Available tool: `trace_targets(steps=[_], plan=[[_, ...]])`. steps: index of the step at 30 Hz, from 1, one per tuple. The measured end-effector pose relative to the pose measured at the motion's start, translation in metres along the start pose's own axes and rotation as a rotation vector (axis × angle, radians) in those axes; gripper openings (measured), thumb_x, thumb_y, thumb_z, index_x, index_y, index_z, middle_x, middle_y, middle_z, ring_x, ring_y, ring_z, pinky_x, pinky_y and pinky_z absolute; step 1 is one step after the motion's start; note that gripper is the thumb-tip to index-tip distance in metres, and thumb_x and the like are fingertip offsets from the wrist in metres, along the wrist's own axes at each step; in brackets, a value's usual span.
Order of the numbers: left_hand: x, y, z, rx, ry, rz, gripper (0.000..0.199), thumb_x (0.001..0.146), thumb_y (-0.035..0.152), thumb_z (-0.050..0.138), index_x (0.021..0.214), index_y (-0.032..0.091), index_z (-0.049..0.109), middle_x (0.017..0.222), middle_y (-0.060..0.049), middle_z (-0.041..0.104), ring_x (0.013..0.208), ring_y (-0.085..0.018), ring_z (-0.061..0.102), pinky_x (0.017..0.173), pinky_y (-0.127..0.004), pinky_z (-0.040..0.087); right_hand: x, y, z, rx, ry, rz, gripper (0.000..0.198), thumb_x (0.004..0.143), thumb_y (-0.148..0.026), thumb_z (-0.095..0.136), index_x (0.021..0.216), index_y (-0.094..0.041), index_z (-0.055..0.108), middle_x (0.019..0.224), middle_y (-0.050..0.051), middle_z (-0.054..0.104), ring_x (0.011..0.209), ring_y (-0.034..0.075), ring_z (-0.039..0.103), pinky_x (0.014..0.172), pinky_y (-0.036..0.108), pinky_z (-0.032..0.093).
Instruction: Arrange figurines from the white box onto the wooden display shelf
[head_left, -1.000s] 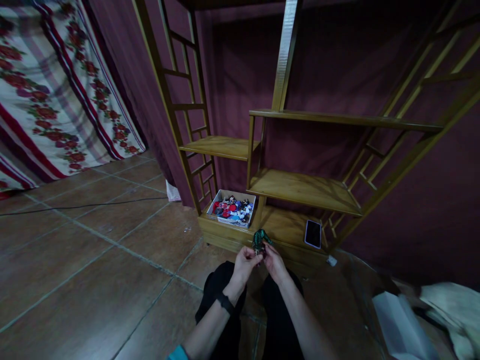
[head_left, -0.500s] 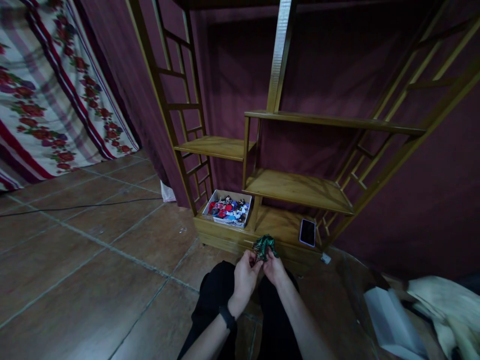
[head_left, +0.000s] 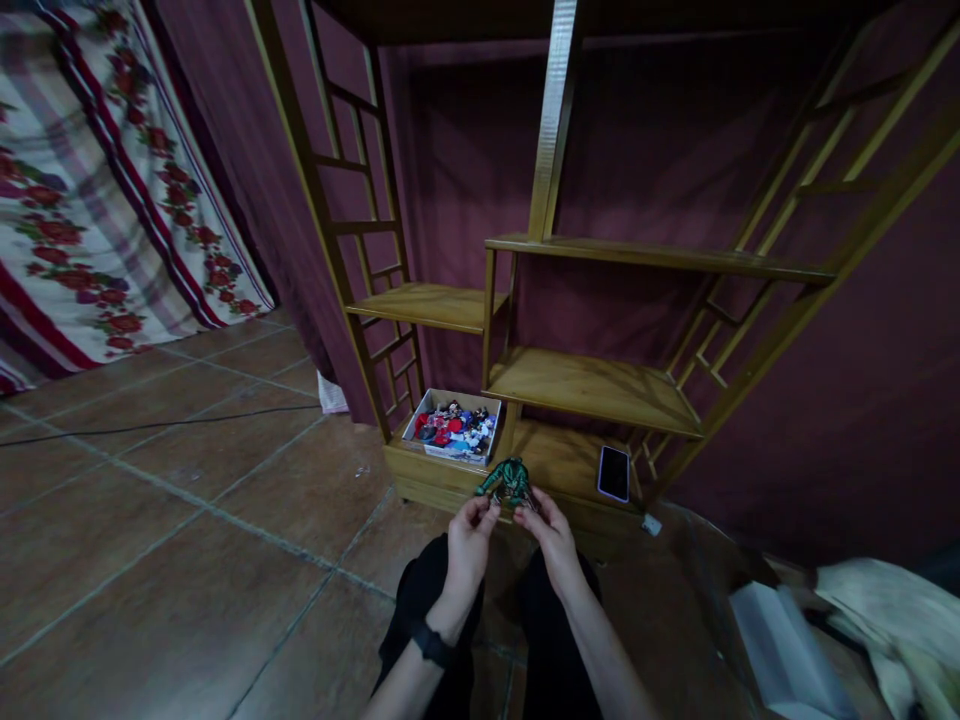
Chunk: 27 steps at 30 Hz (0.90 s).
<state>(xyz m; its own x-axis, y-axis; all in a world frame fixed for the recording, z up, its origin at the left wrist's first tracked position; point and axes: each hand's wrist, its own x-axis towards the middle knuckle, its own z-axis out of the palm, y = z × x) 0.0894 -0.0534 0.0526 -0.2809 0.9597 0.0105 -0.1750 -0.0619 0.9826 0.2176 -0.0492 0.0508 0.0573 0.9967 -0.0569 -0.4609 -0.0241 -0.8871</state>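
Note:
A shiny dark-green toy figure (head_left: 513, 480) is held up between my two hands, in front of the low shelf. One arm-like part of it stretches out to the left, and my left hand (head_left: 470, 540) pinches it there between thumb and fingers. On the other side my right hand (head_left: 553, 535) grips the figure's lower right edge. Its fine details are too small to make out. Beyond it, on the left of the bottom shelf, sits an open cardboard box (head_left: 420, 437) filled with small red, blue, white and black toy figures (head_left: 459, 428).
A wooden display rack (head_left: 585, 385) with stepped shelves stands before me against a dark red curtain. A phone (head_left: 614, 473) lies on its bottom shelf at the right. On the floor, a white box (head_left: 784, 640) and pale cloth (head_left: 892, 620) are at lower right. A black cable (head_left: 165, 426) crosses the tiles.
My hands have moved apart and the green figure, bunched up before, is now spread out between them with an arm pointing left. The camera view has shifted slightly.

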Motion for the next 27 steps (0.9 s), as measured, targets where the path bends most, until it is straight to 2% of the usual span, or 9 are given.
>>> trace_targets(steps=[5, 10, 14, 18, 24, 27], plan=[[0.007, 0.009, -0.006, -0.167, -0.043, -0.139, 0.033, 0.059, 0.033, 0.072, 0.086, 0.014, 0.065, 0.081, -0.007, 0.066, 0.072, -0.017, 0.059, 0.065, -0.026, 0.043, -0.01, -0.019, 0.012, -0.136, -0.051, -0.088, 0.046, 0.065, -0.03, 0.068, 0.109, -0.023, 0.058, 0.11, 0.006, 0.06, 0.092, 0.021, 0.059, 0.083, 0.038, 0.049], [0.012, 0.018, -0.011, -0.274, -0.122, -0.209, 0.036, 0.061, 0.036, 0.071, 0.088, 0.012, 0.065, 0.081, -0.008, 0.066, 0.068, -0.015, 0.059, 0.062, -0.024, 0.044, -0.024, -0.034, 0.027, -0.361, -0.042, -0.264, 0.042, 0.069, -0.031, 0.064, 0.11, -0.025, 0.058, 0.118, 0.007, 0.052, 0.09, 0.02, 0.059, 0.085, 0.035, 0.047], [0.013, 0.022, -0.011, -0.336, -0.15, -0.259, 0.032, 0.06, 0.037, 0.072, 0.08, 0.012, 0.066, 0.072, -0.006, 0.065, 0.06, -0.012, 0.058, 0.057, -0.022, 0.043, -0.041, -0.045, 0.042, -0.497, -0.077, -0.361, 0.037, 0.075, -0.031, 0.058, 0.111, -0.027, 0.058, 0.122, 0.008, 0.047, 0.088, 0.019, 0.058, 0.083, 0.034, 0.048], [0.007, 0.026, -0.01, -0.44, -0.2, -0.343, 0.027, 0.061, 0.033, 0.072, 0.077, 0.013, 0.065, 0.068, -0.004, 0.064, 0.056, -0.01, 0.056, 0.054, -0.02, 0.043, -0.053, -0.055, 0.054, -0.631, -0.112, -0.445, 0.034, 0.08, -0.028, 0.051, 0.114, -0.028, 0.056, 0.123, 0.006, 0.047, 0.099, 0.021, 0.055, 0.087, 0.034, 0.047], [-0.002, 0.039, -0.008, -0.605, -0.283, -0.455, 0.014, 0.064, 0.021, 0.071, 0.071, 0.013, 0.062, 0.066, -0.003, 0.064, 0.056, -0.008, 0.057, 0.059, -0.02, 0.045, -0.06, -0.069, 0.066, -0.693, -0.145, -0.558, 0.029, 0.083, -0.023, 0.045, 0.107, -0.028, 0.06, 0.118, 0.005, 0.052, 0.106, 0.021, 0.051, 0.093, 0.035, 0.043], [-0.002, 0.045, -0.007, -0.674, -0.338, -0.499, 0.013, 0.066, 0.017, 0.069, 0.075, 0.012, 0.062, 0.069, -0.003, 0.064, 0.061, -0.009, 0.058, 0.062, -0.02, 0.046, -0.06, -0.073, 0.066, -0.715, -0.115, -0.632, 0.03, 0.084, -0.022, 0.042, 0.109, -0.027, 0.058, 0.117, 0.006, 0.052, 0.107, 0.02, 0.051, 0.094, 0.036, 0.042]])
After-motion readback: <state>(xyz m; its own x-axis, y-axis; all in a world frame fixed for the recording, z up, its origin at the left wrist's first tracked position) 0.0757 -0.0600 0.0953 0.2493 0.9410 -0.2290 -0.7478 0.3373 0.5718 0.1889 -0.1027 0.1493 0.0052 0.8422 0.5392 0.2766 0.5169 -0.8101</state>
